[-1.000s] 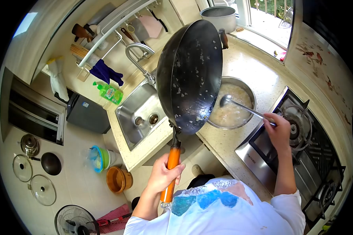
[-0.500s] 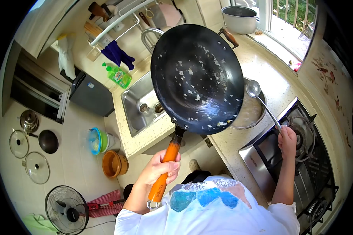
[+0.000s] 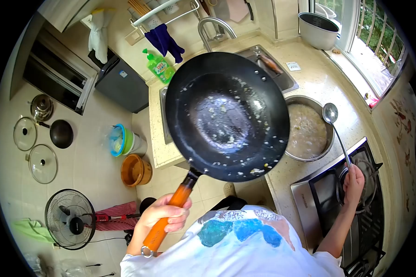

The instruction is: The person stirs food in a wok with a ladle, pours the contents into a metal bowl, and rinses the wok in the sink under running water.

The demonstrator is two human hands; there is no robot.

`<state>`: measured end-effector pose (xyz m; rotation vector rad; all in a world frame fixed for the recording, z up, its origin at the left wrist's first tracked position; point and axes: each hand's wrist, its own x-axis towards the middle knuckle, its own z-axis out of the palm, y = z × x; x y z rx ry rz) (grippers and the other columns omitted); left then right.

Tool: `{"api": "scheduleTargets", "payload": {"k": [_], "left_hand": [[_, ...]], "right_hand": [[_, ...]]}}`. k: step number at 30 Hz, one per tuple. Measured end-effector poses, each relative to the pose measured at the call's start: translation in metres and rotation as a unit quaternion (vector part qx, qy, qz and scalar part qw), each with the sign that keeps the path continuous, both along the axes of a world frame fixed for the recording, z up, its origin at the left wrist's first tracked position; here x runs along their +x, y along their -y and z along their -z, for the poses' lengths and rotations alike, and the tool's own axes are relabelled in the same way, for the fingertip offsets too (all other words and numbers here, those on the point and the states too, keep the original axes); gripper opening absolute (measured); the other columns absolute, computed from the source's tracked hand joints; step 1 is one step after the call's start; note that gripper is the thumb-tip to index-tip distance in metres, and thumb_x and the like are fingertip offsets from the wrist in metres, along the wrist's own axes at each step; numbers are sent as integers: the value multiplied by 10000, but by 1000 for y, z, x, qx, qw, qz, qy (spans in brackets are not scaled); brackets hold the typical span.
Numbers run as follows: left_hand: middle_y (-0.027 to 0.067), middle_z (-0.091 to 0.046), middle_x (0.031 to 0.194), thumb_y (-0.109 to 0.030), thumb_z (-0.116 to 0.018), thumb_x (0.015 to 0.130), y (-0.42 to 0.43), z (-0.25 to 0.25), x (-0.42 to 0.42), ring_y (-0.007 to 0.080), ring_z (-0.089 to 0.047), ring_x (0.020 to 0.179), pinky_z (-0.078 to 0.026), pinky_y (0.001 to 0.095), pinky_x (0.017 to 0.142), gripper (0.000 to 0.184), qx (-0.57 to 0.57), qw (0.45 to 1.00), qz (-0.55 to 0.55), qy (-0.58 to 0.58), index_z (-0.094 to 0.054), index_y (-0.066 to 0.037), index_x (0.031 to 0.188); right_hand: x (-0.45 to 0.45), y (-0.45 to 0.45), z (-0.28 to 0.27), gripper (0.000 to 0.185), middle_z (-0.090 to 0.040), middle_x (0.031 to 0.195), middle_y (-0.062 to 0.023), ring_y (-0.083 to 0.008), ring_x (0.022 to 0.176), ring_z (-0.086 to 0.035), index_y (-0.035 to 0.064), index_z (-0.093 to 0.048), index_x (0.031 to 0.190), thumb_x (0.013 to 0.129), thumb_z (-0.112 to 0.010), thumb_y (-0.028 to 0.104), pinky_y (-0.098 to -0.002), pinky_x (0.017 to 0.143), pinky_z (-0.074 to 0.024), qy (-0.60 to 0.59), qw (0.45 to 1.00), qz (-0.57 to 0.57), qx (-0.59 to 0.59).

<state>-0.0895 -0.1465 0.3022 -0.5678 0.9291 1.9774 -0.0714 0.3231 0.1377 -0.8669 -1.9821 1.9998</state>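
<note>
My left hand (image 3: 165,217) is closed around the orange handle of a black wok (image 3: 226,115), held up over the floor and the counter edge. Small white and yellow food bits cling to the wok's wet inside. In my right hand (image 3: 353,184) is a metal ladle (image 3: 330,113), its bowl raised at the right rim of a steel pot (image 3: 329,143). Cloudy, brownish liquid (image 3: 306,130) with pale bits fills the pot, which stands on the counter. The wok hides part of the sink.
A gas stove (image 3: 337,203) lies below my right hand. Behind the wok are the sink (image 3: 289,83), a faucet (image 3: 212,27) and a green soap bottle (image 3: 159,67). A grey inner pot (image 3: 318,33) stands by the window. On the left are buckets (image 3: 135,171) and a fan (image 3: 70,219).
The wok has come down and tilted, uncovering more of the pot and sink. My left hand moved left and down; the ladle shifted right. The whole view has shifted too.
</note>
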Motion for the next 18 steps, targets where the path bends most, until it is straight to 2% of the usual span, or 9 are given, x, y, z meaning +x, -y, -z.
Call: {"api": "scheduleTargets", "payload": {"k": [3, 5, 11, 13, 18], "left_hand": [[21, -400, 530, -34, -518, 742, 22, -6, 3, 88, -352, 339, -275, 228, 324, 181, -22, 999, -25, 2, -390, 23, 856], [0, -392, 534, -58, -540, 735, 35, -4, -1, 89, -353, 360, -276, 225, 360, 169, -57, 997, -47, -3, -420, -13, 846], [-30, -386, 523, -131, -568, 761, 81, 37, -44, 80, -354, 361, -285, 225, 384, 162, -80, 994, -74, -20, -426, -60, 787], [-41, -379, 525, -140, -559, 771, 94, 56, -63, 70, -358, 377, -295, 221, 395, 156, -90, 991, -101, -10, -419, -71, 773], [-50, -389, 559, -133, -539, 784, 140, 87, -117, 58, -351, 402, -305, 209, 439, 126, -3, 993, -120, 22, -427, -78, 797]], "right_hand": [[-1, 9, -2, 227, -337, 464, 78, 1, 350, -238, 27, -581, 899, 882, -479, 230, -161, 307, -164, 16, 1000, -3, 7], [-3, 16, -1, 225, -338, 464, 78, 3, 350, -237, 30, -582, 898, 881, -483, 232, -160, 307, -161, 2, 1000, -6, -1], [-28, 63, -19, 207, -332, 463, 81, 7, 355, -232, 30, -584, 903, 882, -478, 207, -159, 313, -147, 4, 1000, -6, 11], [-41, 80, -21, 202, -340, 468, 83, 8, 358, -238, 22, -582, 918, 879, -484, 194, -160, 314, -149, -4, 999, -39, 4], [-89, 141, -21, 203, -374, 475, 70, -8, 362, -265, -1, -568, 950, 872, -500, 173, -163, 325, -177, 15, 999, -36, 15]]}}
